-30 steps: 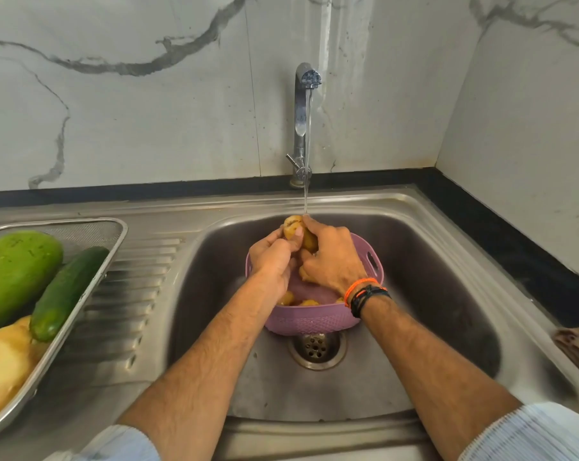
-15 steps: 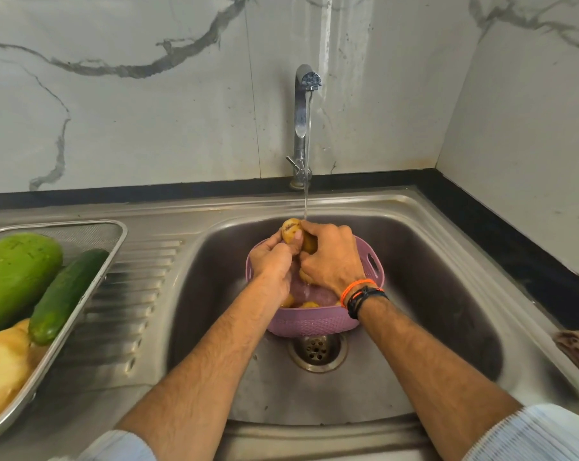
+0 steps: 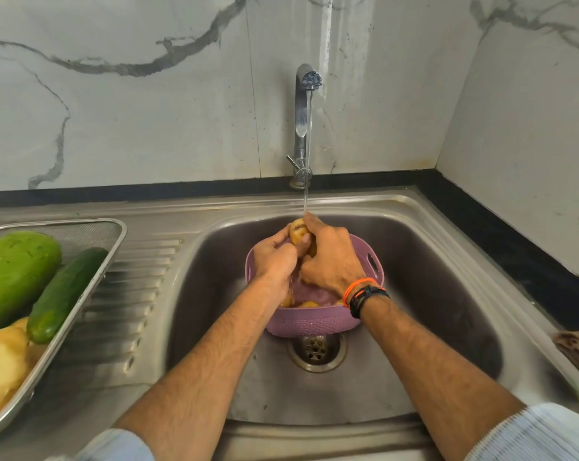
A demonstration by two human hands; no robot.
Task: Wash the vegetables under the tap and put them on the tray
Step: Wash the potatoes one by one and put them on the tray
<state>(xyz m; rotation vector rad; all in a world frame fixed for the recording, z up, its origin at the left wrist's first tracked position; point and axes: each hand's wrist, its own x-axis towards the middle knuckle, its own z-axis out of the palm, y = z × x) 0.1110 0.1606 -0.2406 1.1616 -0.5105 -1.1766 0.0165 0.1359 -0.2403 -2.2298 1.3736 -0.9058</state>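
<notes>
Both hands grasp one small potato (image 3: 297, 231) together, above the purple basket. The left hand (image 3: 275, 257) has its fingers curled around the lower left side of the potato, and its thumb lies across the front of it. The right hand (image 3: 331, 261) closes on the potato from the right, with the fingers bent over the top and the back. Between the two hands only a small yellow part of the potato shows. A thin stream of water (image 3: 307, 154) falls from the tap (image 3: 302, 121) and lands on the right hand's fingers, just at the top of the potato.

The purple basket (image 3: 314, 322) stands in the sink (image 3: 431, 261), just behind the drain (image 3: 316, 352). Inside it, under the wrists, at least two more potatoes (image 3: 308, 304) are partly visible; I cannot tell the full number, because the hands hide the rest. One handle slot shows in its right wall. The right wrist carries two bands, one orange and one black (image 3: 364, 294).

On the left, the metal tray (image 3: 92, 294) rests on the ribbed draining board. It holds one big light green vegetable (image 3: 15, 274), one dark green cucumber (image 3: 63, 294) that lies against it, and pale yellow pieces (image 3: 2, 364) at the near end, whose number is not clear. Two light blue sleeves show at the bottom edge.
</notes>
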